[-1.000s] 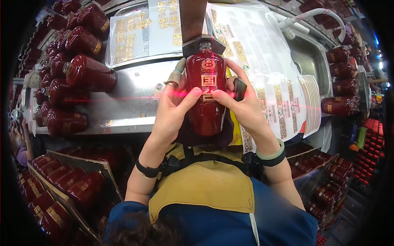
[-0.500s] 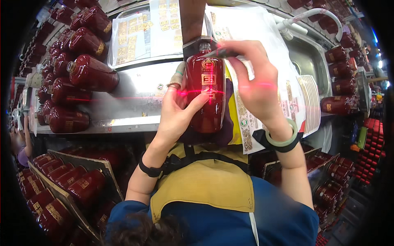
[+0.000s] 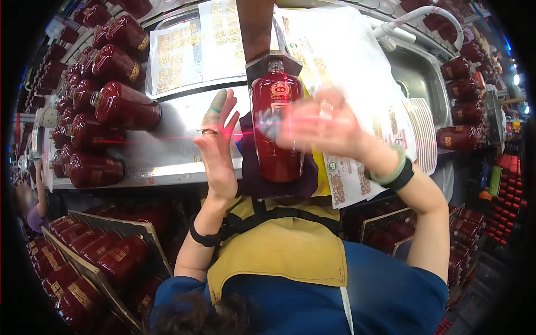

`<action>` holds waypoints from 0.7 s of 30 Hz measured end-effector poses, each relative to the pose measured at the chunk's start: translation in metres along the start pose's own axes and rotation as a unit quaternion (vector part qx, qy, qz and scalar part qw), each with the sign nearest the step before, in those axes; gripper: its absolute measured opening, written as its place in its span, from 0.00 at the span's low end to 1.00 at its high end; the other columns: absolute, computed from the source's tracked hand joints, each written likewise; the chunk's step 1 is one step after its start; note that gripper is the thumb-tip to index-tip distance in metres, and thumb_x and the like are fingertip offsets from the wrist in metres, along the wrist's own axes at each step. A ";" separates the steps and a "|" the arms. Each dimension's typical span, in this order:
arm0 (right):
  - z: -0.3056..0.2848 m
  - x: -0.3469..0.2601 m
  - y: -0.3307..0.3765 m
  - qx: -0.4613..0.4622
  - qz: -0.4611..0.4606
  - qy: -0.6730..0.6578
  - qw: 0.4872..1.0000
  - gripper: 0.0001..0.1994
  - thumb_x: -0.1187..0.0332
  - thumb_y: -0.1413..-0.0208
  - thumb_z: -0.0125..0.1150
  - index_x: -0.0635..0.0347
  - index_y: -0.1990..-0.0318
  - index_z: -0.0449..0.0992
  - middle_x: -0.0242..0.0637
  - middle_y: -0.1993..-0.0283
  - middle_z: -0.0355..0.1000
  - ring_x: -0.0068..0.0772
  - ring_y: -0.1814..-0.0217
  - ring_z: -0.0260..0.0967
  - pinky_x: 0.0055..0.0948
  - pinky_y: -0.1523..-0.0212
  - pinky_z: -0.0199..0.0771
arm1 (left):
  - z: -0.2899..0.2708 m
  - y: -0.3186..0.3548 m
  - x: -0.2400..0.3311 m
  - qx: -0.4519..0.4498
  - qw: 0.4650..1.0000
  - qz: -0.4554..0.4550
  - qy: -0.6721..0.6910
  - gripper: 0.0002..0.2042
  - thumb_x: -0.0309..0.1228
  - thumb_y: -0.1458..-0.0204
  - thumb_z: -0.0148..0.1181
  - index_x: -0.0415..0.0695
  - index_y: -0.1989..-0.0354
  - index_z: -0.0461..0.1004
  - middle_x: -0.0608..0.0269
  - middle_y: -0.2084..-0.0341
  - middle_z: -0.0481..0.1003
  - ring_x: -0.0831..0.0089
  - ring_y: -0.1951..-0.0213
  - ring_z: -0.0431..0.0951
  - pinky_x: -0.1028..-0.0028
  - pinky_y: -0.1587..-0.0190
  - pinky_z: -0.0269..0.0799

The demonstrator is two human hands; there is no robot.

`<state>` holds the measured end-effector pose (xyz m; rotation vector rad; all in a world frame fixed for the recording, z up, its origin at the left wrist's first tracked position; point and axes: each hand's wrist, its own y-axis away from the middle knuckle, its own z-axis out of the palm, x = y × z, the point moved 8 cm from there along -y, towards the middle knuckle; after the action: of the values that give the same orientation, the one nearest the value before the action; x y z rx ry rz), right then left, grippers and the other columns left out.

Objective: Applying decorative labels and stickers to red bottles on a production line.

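A dark red glass bottle (image 3: 279, 164) with gold decals lies on its back before me, its clear neck pointing away. Over its middle my right hand (image 3: 329, 125) is smeared by motion, its fingers closed on a thin greyish thing (image 3: 271, 124) pressed against or just above the decals. What that thing is, I cannot make out. To the left of the bottle, my left hand (image 3: 219, 151) is raised and open, touching nothing; a pale cover (image 3: 215, 109) wraps one finger. Red laser lines cross the hands and bottle.
Many red bottles (image 3: 114, 106) crowd the metal bench at left. Sheets of gold decals (image 3: 176, 53) lie in a tray beyond; white decal paper (image 3: 335, 44) spreads at right, beside a sink (image 3: 421, 78). A dark purple cloth (image 3: 251, 181) lies under the bottle. Bottle crates (image 3: 103, 223) flank me below.
My left hand has let go of the bottle and drawn back left, fingers up. My right hand has swept from the bottle's neck down to its middle with the thin thing.
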<state>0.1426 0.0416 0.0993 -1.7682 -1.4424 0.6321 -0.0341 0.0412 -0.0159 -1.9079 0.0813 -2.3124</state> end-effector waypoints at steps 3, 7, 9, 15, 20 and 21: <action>-0.004 -0.036 0.030 -0.076 0.016 -0.174 0.982 0.07 0.67 0.48 0.70 0.49 0.61 0.82 0.25 0.60 0.76 0.26 0.65 0.71 0.27 0.67 0.74 | 0.011 -0.001 0.020 -0.057 0.979 0.139 -0.140 0.49 0.74 0.35 0.24 0.43 0.27 0.67 0.43 0.23 0.57 0.48 0.22 0.54 0.49 0.22 0.48; -0.031 0.005 0.060 0.002 0.259 -0.147 0.955 0.16 0.77 0.50 0.74 0.57 0.53 0.81 0.33 0.59 0.80 0.36 0.64 0.74 0.37 0.64 0.71 | 0.041 -0.001 0.036 -0.199 0.835 0.279 -0.430 0.47 0.81 0.44 0.31 0.61 0.41 0.85 0.40 0.24 0.58 0.38 0.26 0.54 0.45 0.24 0.49; -0.042 0.018 0.069 0.075 0.296 -0.143 0.942 0.17 0.81 0.42 0.70 0.63 0.47 0.73 0.40 0.57 0.78 0.35 0.61 0.75 0.35 0.60 0.74 | 0.043 -0.020 0.040 -0.199 0.828 0.287 -0.439 0.44 0.81 0.48 0.37 0.63 0.41 0.84 0.44 0.25 0.61 0.36 0.28 0.58 0.45 0.27 0.57; -0.042 0.027 0.099 0.136 0.456 -0.120 0.871 0.16 0.81 0.34 0.61 0.68 0.41 0.68 0.44 0.50 0.74 0.33 0.50 0.75 0.30 0.47 0.76 | 0.044 -0.045 0.033 -0.220 0.845 0.255 -0.416 0.41 0.74 0.49 0.54 0.53 0.40 0.84 0.45 0.29 0.64 0.38 0.29 0.61 0.46 0.30 0.63; -0.072 0.071 0.119 0.097 0.573 -0.035 0.813 0.14 0.75 0.32 0.59 0.64 0.40 0.72 0.39 0.50 0.71 0.25 0.54 0.69 0.27 0.49 0.71 | 0.041 -0.008 0.027 -0.224 0.824 0.252 -0.455 0.49 0.84 0.48 0.31 0.62 0.42 0.86 0.36 0.22 0.50 0.34 0.23 0.47 0.45 0.23 0.43; -0.073 0.087 0.123 0.083 0.590 -0.037 0.802 0.15 0.73 0.32 0.59 0.63 0.41 0.73 0.38 0.53 0.70 0.25 0.56 0.66 0.27 0.51 0.70 | 0.041 -0.002 0.026 -0.235 0.830 0.237 -0.448 0.50 0.84 0.49 0.30 0.61 0.43 0.87 0.37 0.21 0.48 0.37 0.22 0.44 0.46 0.22 0.37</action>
<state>0.2928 0.0978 0.0516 -2.3761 -0.1055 1.3856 0.0007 0.0417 0.0178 -2.5984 0.9474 -0.9752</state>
